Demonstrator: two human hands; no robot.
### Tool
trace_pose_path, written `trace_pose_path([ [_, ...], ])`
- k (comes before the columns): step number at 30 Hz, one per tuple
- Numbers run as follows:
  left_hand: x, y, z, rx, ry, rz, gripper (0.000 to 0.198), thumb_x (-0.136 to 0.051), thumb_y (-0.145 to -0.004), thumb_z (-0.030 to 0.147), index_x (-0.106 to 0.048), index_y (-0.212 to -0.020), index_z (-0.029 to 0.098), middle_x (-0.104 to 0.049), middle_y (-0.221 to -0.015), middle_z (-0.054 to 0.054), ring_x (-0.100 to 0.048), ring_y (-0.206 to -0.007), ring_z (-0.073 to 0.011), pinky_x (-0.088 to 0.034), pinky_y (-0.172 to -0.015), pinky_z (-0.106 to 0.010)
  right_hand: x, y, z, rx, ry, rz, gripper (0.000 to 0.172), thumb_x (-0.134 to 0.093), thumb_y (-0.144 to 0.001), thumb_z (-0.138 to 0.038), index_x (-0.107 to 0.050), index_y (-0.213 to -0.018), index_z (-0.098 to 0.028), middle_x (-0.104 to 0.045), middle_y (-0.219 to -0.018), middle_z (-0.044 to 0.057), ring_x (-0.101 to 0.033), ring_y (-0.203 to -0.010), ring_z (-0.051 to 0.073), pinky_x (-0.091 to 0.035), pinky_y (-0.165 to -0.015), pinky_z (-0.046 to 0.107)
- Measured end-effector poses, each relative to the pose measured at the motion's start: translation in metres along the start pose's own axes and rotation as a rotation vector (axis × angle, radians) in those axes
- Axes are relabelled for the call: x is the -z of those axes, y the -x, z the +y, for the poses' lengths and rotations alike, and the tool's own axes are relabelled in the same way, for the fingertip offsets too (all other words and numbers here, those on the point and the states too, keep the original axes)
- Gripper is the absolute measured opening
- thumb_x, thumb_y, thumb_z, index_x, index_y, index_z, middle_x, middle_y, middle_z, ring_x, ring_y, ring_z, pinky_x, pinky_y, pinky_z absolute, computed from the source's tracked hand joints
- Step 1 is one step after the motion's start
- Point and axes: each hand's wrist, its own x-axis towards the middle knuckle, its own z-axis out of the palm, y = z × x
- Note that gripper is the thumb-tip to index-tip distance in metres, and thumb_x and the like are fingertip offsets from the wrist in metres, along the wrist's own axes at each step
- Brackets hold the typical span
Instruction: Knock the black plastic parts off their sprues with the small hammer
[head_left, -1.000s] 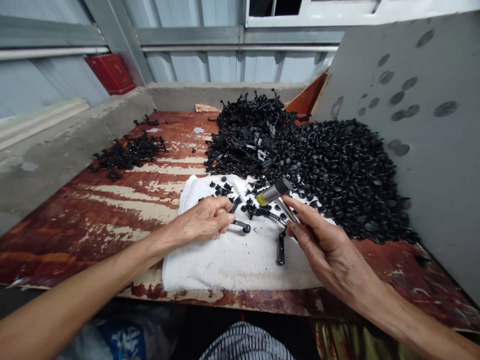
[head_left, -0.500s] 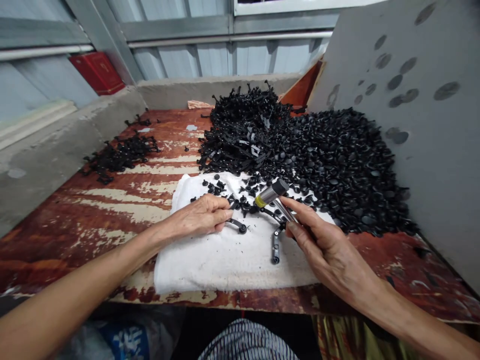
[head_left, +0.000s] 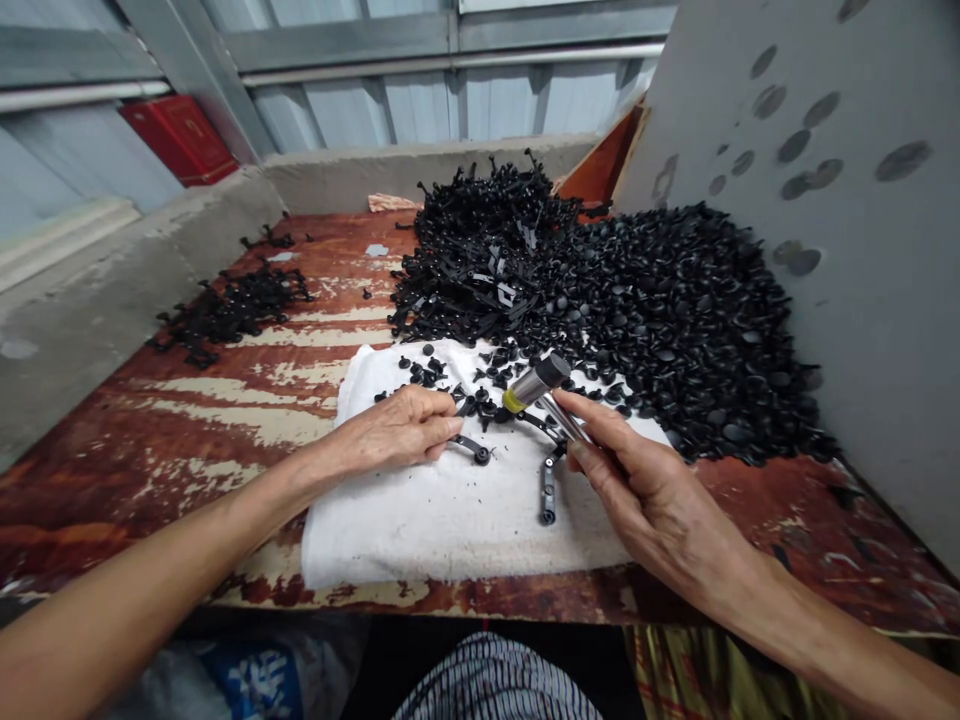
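My right hand (head_left: pixel 645 490) grips a small metal-handled hammer (head_left: pixel 534 384) with a grey head and a yellow band, raised a little above a white towel (head_left: pixel 442 530). My left hand (head_left: pixel 390 432) rests on the towel with its fingers curled. A black plastic strip (head_left: pixel 471 447) with a round end runs out from under those fingertips. Another black strip (head_left: pixel 548 490) lies below the hammer. Loose black plastic rivets (head_left: pixel 427 370) are scattered over the towel's far part. Behind it stand a tangled heap of black strips (head_left: pixel 480 260) and a large pile of black rivets (head_left: pixel 675 320).
All this lies on a reddish board with peeling paint (head_left: pixel 187 430). A smaller black heap (head_left: pixel 232 310) sits at its left. A grey panel with round marks (head_left: pixel 840 200) stands on the right, and a concrete ledge (head_left: pixel 135 240) runs along the left.
The whole scene has slid slightly left and up in view as my head moved. Both hands and the hammer keep nearly the same pose over the towel.
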Motion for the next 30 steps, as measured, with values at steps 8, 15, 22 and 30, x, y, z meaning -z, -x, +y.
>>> trace_pose_path([
  [8,0.001,-0.001,-0.004,-0.016,-0.032,-0.013,0.032,-0.051,-0.087,0.035,-0.045,-0.060,0.019,-0.044,-0.049,0.005,-0.031,-0.039,-0.0049,-0.020,-0.038,-0.018,-0.001,0.001,0.000,-0.033,-0.017,-0.004,0.045,-0.041,-0.095,-0.019,-0.050,-0.138,-0.012,-0.073,-0.116,0.013,-0.070,-0.106,0.022,-0.057,-0.090,0.035],
  [15,0.002,0.001,-0.001,-0.025,-0.054,-0.028,0.032,-0.050,-0.088,0.036,-0.045,-0.061,0.019,-0.042,-0.048,0.006,-0.030,-0.040,-0.0050,-0.021,-0.039,-0.018,-0.001,0.000,0.001,0.013,-0.007,0.004,0.044,-0.041,-0.094,-0.015,-0.051,-0.136,-0.006,-0.072,-0.119,0.016,-0.070,-0.107,0.022,-0.058,-0.087,0.033],
  [22,0.004,-0.001,0.001,-0.022,-0.082,-0.037,0.033,-0.049,-0.087,0.038,-0.044,-0.061,0.020,-0.041,-0.048,0.007,-0.030,-0.041,-0.0052,-0.021,-0.039,-0.018,-0.001,0.000,0.001,0.059,0.013,0.022,0.043,-0.041,-0.093,-0.012,-0.052,-0.133,-0.001,-0.069,-0.122,0.020,-0.072,-0.102,0.022,-0.059,-0.085,0.032],
  [30,0.014,-0.004,0.002,-0.013,-0.065,-0.127,0.037,-0.051,-0.088,0.041,-0.047,-0.059,0.018,-0.040,-0.046,0.006,-0.029,-0.039,-0.0050,-0.020,-0.038,-0.018,-0.001,-0.001,0.002,0.064,-0.003,0.033,0.043,-0.043,-0.093,-0.011,-0.053,-0.133,-0.002,-0.068,-0.125,0.020,-0.070,-0.106,0.023,-0.058,-0.088,0.033],
])
